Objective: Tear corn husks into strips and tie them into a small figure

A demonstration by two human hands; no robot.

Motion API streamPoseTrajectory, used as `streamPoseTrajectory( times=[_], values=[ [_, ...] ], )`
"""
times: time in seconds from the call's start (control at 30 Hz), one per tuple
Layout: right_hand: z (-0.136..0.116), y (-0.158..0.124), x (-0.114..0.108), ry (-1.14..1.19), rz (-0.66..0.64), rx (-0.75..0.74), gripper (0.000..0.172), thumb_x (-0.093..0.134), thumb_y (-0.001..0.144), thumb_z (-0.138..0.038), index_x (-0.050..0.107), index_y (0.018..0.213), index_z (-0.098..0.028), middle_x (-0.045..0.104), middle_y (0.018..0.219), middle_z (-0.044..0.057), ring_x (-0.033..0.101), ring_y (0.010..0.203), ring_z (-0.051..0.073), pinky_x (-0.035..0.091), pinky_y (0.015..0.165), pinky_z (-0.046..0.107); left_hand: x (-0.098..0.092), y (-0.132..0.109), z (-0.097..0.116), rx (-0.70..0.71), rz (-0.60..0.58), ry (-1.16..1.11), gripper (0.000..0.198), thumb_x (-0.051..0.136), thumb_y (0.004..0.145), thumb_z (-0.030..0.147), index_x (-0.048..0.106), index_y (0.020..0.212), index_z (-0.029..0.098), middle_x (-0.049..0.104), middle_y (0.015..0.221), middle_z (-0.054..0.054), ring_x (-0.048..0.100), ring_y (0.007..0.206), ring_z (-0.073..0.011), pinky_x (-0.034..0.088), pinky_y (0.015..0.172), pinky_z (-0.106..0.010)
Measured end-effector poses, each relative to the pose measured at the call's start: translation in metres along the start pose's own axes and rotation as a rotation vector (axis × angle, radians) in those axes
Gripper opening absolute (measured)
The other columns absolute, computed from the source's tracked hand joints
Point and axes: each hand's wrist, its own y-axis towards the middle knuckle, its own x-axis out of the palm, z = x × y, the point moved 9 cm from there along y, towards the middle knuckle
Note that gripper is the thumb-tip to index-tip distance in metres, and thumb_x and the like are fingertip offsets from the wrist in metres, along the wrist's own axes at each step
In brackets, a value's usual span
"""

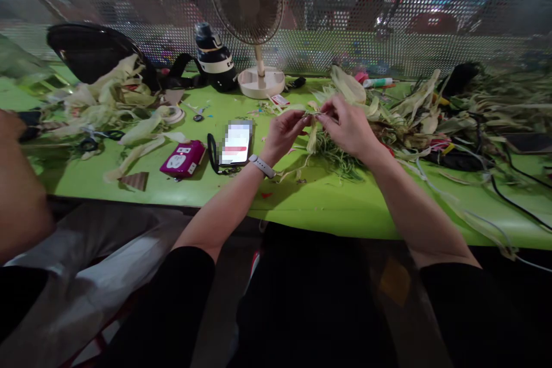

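Over the green table, my left hand [284, 132], with a pale watch band at its wrist, pinches one end of a thin green strand. My right hand [347, 126] pinches the same strand a little to the right, so the fingertips nearly meet. A pale husk strip [313, 137] hangs down between the two hands. Beneath and beside my right hand lies a heap of shredded green leaves [336, 161]. Wide pale husks [348, 85] rest just behind it.
The green table [241, 198] holds a phone [236, 142], a magenta box [183, 160], scissors [101, 137], a fan [260, 81] and a black bottle [217, 63]. Husk piles lie left and right, with cables [513, 201] at the right. Another person's arm [19, 190] is at the left edge.
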Motion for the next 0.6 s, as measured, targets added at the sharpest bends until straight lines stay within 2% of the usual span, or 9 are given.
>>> streamPoseTrajectory(
  times=[0.13,0.23,0.33,0.43,0.6],
  values=[
    [-0.011,-0.003,0.008,-0.08,-0.059,-0.09,0.017,0.053,0.097,-0.035,0.064,0.095,-0.024,0.068,0.091,0.008,0.058,0.085,0.025,0.042,0.079,0.038,-0.003,-0.003,0.005,0.079,0.043,0.103,0.026,0.072,0.088,0.044,0.069,0.087,0.018,0.074,0.081,-0.002,0.069,0.072,-0.0091,0.06,0.065,-0.023],
    [-0.023,-0.007,0.016,-0.183,-0.129,-0.156,0.017,0.048,0.096,-0.029,0.062,0.089,-0.023,0.068,0.088,0.009,0.057,0.081,0.024,0.04,0.073,0.036,-0.006,-0.005,0.008,0.131,0.081,0.172,0.027,0.069,0.09,0.044,0.068,0.084,0.018,0.071,0.076,-0.001,0.065,0.068,-0.0082,0.058,0.065,-0.023],
    [-0.026,-0.007,0.017,-0.215,-0.147,-0.158,0.015,0.048,0.095,-0.026,0.06,0.087,-0.021,0.067,0.087,0.009,0.056,0.079,0.023,0.038,0.07,0.035,-0.006,-0.004,0.01,0.163,0.069,0.192,0.025,0.068,0.091,0.043,0.067,0.084,0.018,0.071,0.076,-0.001,0.064,0.068,-0.0086,0.056,0.066,-0.023],
    [-0.013,-0.003,0.013,-0.157,-0.088,-0.066,0.01,0.052,0.091,-0.026,0.06,0.094,-0.021,0.066,0.084,0.007,0.056,0.076,0.023,0.04,0.071,0.036,-0.004,-0.001,0.011,0.161,0.027,0.235,0.02,0.068,0.091,0.037,0.067,0.088,0.018,0.073,0.08,-0.003,0.066,0.072,-0.0101,0.054,0.066,-0.023],
    [0.023,0.003,0.023,0.056,-0.092,0.114,0.026,0.059,0.087,-0.029,0.057,0.112,-0.023,0.053,0.065,-0.002,0.05,0.062,0.02,0.045,0.069,0.037,0.007,0.001,0.003,0.133,-0.048,0.297,0.012,0.067,0.09,0.027,0.07,0.097,0.018,0.075,0.094,-0.005,0.068,0.085,-0.0128,0.054,0.078,-0.025]
  ],
)
